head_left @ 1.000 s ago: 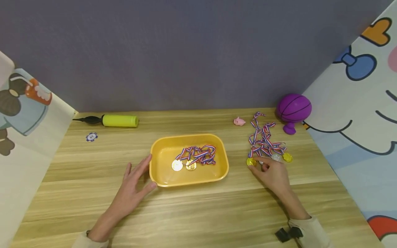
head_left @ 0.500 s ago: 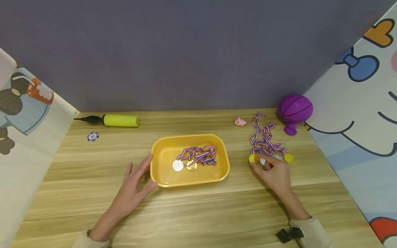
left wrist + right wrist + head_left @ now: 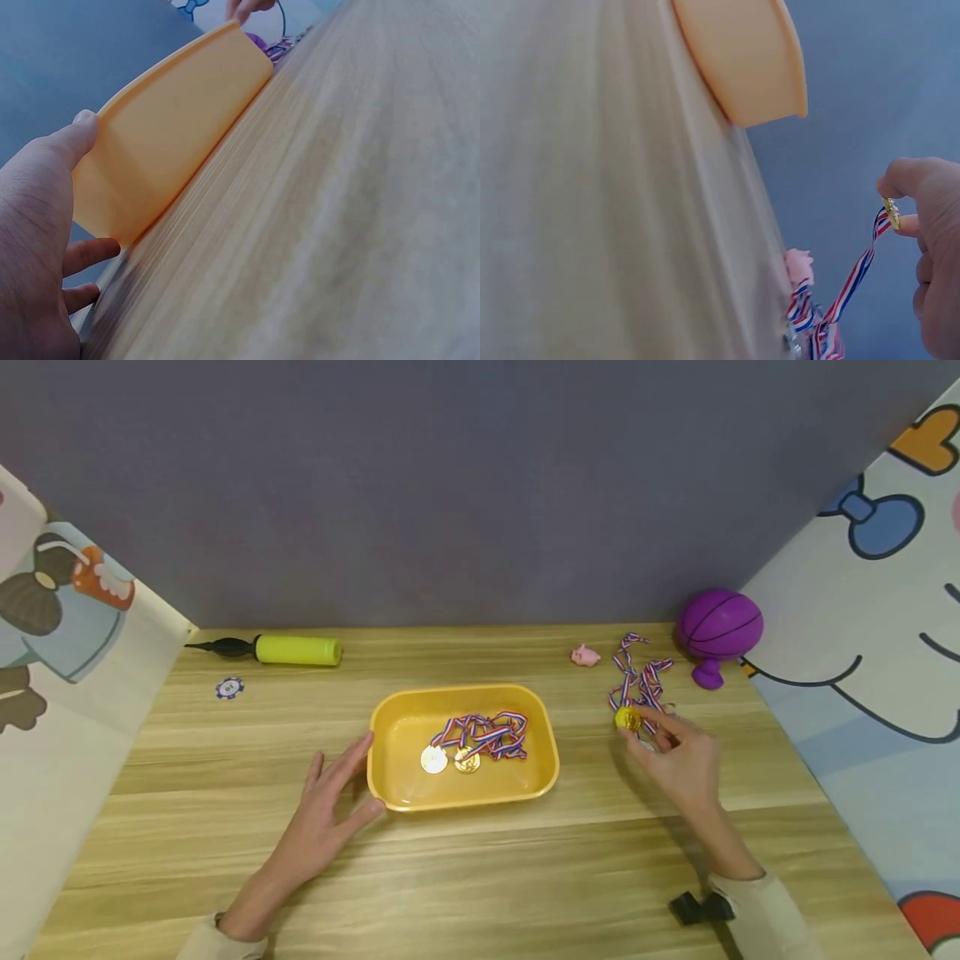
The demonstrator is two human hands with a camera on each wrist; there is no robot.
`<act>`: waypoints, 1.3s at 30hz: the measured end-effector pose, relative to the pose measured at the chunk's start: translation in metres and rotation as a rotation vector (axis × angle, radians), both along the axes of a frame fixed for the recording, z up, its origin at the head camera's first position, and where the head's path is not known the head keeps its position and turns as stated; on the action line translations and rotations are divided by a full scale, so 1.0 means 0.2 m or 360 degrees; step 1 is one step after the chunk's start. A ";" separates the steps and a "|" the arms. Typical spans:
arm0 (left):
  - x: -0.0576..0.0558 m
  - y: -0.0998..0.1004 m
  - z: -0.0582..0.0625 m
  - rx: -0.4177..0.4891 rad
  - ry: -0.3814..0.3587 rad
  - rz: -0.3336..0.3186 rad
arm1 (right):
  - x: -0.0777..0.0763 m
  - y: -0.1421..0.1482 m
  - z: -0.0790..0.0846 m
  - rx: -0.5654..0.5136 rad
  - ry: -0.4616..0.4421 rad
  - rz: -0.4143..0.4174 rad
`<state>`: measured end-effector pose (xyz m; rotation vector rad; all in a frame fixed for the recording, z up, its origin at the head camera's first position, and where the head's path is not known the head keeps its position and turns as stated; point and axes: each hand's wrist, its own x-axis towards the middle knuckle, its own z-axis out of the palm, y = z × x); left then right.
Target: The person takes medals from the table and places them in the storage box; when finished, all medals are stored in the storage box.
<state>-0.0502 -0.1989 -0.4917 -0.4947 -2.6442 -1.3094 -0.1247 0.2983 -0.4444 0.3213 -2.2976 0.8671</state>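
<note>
My right hand (image 3: pixel 678 764) pinches a gold medal (image 3: pixel 627 719) between thumb and fingertips, above the table. From the medal (image 3: pixel 891 214) its striped ribbon (image 3: pixel 855 277) trails down to a tangled pile of red, white and blue ribbons (image 3: pixel 652 681). The other medals of that pile are mostly hidden behind the hand. My left hand (image 3: pixel 318 818) rests with spread, fairly straight fingers at the left end of a yellow basin (image 3: pixel 390 706); in the left wrist view the thumb (image 3: pixel 85 127) lies at its rim. Inside the basin lie a silvery medal (image 3: pixel 434 759), a gold medal (image 3: pixel 467 761) and bunched ribbons (image 3: pixel 491 739).
Behind the ribbon pile stand a small pink pig (image 3: pixel 585 656) and a purple basketball (image 3: pixel 720 625) with a small purple figure (image 3: pixel 707 674) before it. A yellow-green hand pump (image 3: pixel 297 650) and a poker chip (image 3: pixel 229 688) lie at the back left. A grey wall (image 3: pixel 450 493) closes the back.
My right hand has lifted the gold medal up off the table, drawing its ribbon from the pile. My left hand keeps its place at the basin.
</note>
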 end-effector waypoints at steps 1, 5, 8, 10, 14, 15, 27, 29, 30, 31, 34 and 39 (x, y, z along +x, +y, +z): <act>0.00 0.00 0.00 0.0000 -0.0001 -0.0002 | -0.01 0.00 0.01 -0.0004 0.0013 -0.0001; 0.00 0.00 0.00 0.0003 0.0005 -0.0005 | -0.03 -0.02 0.06 -0.0043 0.0046 0.0022; 0.00 0.00 0.00 0.0008 0.0001 -0.0010 | -0.04 -0.02 0.10 -0.0099 0.0052 0.0037; 0.00 0.00 0.00 0.0007 -0.0002 -0.0009 | -0.05 -0.02 0.13 -0.0142 0.0049 0.0030; 0.00 0.00 0.01 0.0005 -0.0011 -0.0009 | -0.08 -0.02 0.19 -0.0202 0.0085 0.0008; 0.00 0.01 0.01 0.0004 -0.0013 -0.0010 | -0.08 -0.02 0.20 -0.0210 0.0104 0.0000; 0.00 0.00 0.01 0.0009 -0.0023 -0.0010 | -0.09 -0.09 0.32 -0.0289 0.0189 0.0029; 0.00 0.00 0.01 0.0009 -0.0022 -0.0009 | -0.09 -0.10 0.33 -0.0299 0.0202 0.0046; 0.00 0.00 0.01 0.0010 -0.0020 -0.0009 | -0.08 -0.11 0.34 -0.0308 0.0210 0.0054; 0.01 0.00 0.01 0.0012 -0.0018 -0.0009 | -0.08 -0.11 0.34 -0.0315 0.0221 0.0067; 0.01 0.00 0.01 0.0016 -0.0021 -0.0012 | -0.08 -0.13 0.36 -0.0359 0.0247 0.0112; 0.00 0.00 0.01 0.0015 -0.0020 -0.0012 | -0.07 -0.16 0.41 -0.0405 0.0280 0.0194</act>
